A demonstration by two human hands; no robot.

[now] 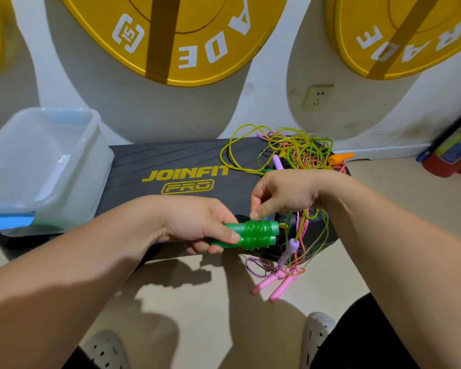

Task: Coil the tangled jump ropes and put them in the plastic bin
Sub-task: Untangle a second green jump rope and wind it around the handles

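My left hand (197, 222) grips two green handles (246, 235) held side by side, with green cord wound around them in several turns. My right hand (282, 194) is just above their right end, fingers pinched on the green cord. A tangle of yellow-green, pink and orange ropes (298, 150) lies on the black step platform (171, 161) behind my right hand. More loops hang below that hand, ending in two pink handles (274, 284) on the floor. The clear plastic bin (72, 182) with blue clips stands on the platform's left end, nothing visible inside it.
Two big yellow weight plates (197, 65) lean on the white wall behind the platform. A wall socket (317, 97) sits between them. A red object (453, 161) stands at the far right. My two white shoes (317, 334) are on the beige floor below.
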